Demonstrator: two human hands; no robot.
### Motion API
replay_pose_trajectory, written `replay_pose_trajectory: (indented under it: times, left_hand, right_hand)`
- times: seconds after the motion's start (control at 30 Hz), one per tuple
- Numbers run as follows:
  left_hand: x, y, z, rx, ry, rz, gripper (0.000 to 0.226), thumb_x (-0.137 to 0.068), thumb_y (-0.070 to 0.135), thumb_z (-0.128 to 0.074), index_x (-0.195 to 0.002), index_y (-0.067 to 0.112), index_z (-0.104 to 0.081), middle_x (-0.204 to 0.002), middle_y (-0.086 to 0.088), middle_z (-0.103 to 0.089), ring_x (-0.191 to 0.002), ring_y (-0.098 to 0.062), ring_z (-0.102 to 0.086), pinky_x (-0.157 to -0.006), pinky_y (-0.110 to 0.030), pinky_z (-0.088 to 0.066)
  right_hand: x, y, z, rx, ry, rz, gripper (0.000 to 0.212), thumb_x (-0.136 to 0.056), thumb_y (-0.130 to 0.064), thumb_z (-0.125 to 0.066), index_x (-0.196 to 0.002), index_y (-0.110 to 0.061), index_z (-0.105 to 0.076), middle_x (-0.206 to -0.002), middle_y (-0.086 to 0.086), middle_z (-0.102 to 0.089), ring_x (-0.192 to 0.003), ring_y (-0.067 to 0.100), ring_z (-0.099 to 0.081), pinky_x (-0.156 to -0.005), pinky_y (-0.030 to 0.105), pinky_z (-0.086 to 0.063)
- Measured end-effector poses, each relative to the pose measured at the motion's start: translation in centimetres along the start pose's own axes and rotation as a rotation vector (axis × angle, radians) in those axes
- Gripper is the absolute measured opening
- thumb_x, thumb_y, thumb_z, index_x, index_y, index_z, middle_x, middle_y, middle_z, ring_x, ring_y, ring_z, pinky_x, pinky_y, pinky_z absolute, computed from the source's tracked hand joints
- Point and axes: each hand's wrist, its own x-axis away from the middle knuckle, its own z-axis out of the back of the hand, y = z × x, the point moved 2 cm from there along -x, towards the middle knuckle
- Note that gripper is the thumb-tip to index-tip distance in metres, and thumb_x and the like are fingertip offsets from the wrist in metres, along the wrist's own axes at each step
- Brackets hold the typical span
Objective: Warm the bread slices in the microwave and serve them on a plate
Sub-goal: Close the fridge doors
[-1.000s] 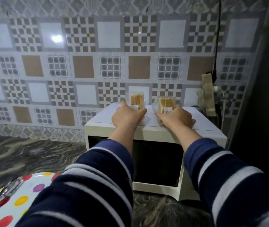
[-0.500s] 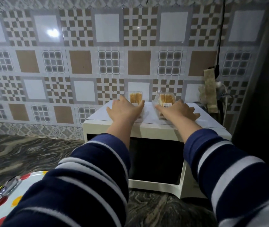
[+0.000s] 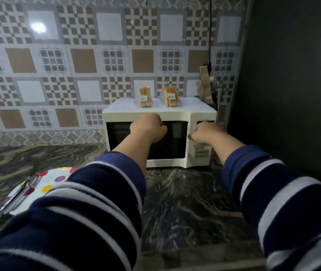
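Two clear packs of bread slices stand upright on top of the white microwave [image 3: 175, 112], one to the left [image 3: 144, 96] and one to the right [image 3: 171, 96]. The microwave door is closed. My left hand [image 3: 149, 128] hovers as a curled fist in front of the dark door window, holding nothing. In front of the control panel, my right hand [image 3: 204, 132] has its fingers curled and its thumb by the door's right edge. Whether it touches the door I cannot tell. A white plate with coloured dots [image 3: 58, 178] lies on the counter at the lower left.
Metal cutlery [image 3: 17, 196] rests across the plate's left side. The marbled dark counter [image 3: 185, 202] stretches in front of the microwave. A dark wall [image 3: 292, 75] closes the right side. A black cable [image 3: 210, 36] and a wrapped bundle [image 3: 204, 85] hang behind the microwave.
Both hands have let go of the bread packs on top and dropped in front of the microwave door. The view has pulled back and tilted down.
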Motion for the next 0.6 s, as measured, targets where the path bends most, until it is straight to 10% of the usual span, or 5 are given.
replay_pose_trajectory:
  times: [0.17,0.27,0.37,0.6]
  left_hand:
    - [8.6,3.3,-1.3,0.019,-0.425,-0.064,0.037,-0.091,0.038,-0.055,-0.111,0.010,-0.067,-0.108,-0.006,-0.068,-0.097,-0.023,-0.065,-0.081,-0.034,-0.053]
    - [13.5,7.0,-1.3,0.018,-0.702,-0.064,0.033,-0.092,0.031,-0.059,-0.116,0.009,-0.064,-0.113,-0.002,-0.067,-0.098,-0.020,-0.065,-0.065,-0.027,-0.049]
    - [18.4,11.6,-0.9,-0.071,-0.908,-0.086,0.043,-0.103,0.031,-0.040,-0.140,0.010,-0.043,-0.144,-0.005,-0.047,-0.127,-0.025,-0.049,-0.088,-0.030,-0.041]
    - [28.9,23.9,-1.1,-0.099,-0.996,-0.224,0.051,-0.102,0.041,-0.034,-0.145,0.013,-0.037,-0.147,-0.005,-0.043,-0.133,-0.024,-0.044,-0.092,-0.033,-0.036]
  right_hand:
    - [10.3,5.0,0.0,-0.087,-0.203,-0.091,0.050,-0.092,-0.029,-0.059,-0.136,-0.007,-0.048,-0.131,0.014,-0.055,-0.113,0.031,-0.058,-0.096,0.039,-0.049]
    - [16.2,8.5,1.3,-0.074,-0.405,-0.173,0.061,-0.097,-0.036,-0.053,-0.146,-0.006,-0.033,-0.137,0.014,-0.053,-0.116,0.031,-0.058,-0.081,0.039,-0.051]
    - [21.2,12.8,2.6,-0.089,-0.473,-0.270,0.067,-0.097,-0.044,-0.051,-0.150,-0.011,-0.026,-0.139,0.011,-0.052,-0.114,0.030,-0.059,-0.066,0.034,-0.046]
    - [33.3,23.9,6.9,-0.135,-0.446,-0.437,0.068,-0.096,-0.047,-0.050,-0.148,-0.009,-0.030,-0.142,0.010,-0.049,-0.118,0.030,-0.057,-0.083,0.036,-0.048]
